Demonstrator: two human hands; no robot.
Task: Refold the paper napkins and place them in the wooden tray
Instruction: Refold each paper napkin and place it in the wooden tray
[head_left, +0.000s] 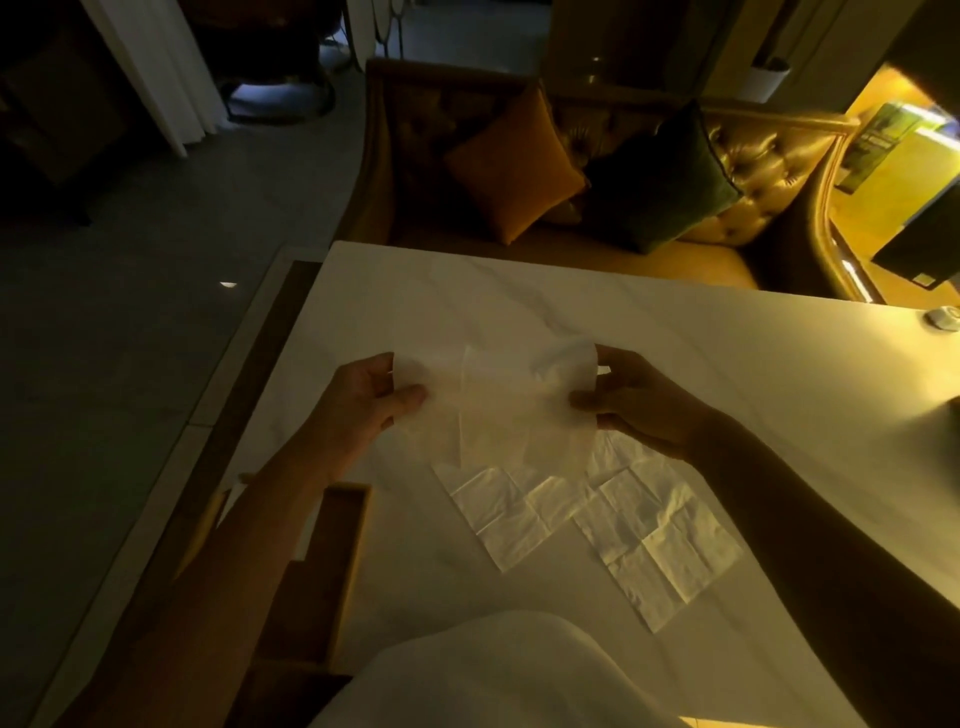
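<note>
Working at a table (701, 358), with flat unfolded napkins (613, 525) lying just below the hands and a tray (357, 545) at the left edge, partly under the left forearm. Holding one napkin (493, 410) spread in the air between both hands. Pinching its left edge with the left hand (363, 410), thumb in front, fingers curled behind. Pinching its right edge with the right hand (641, 405) likewise, forearms reaching in from below.
</note>
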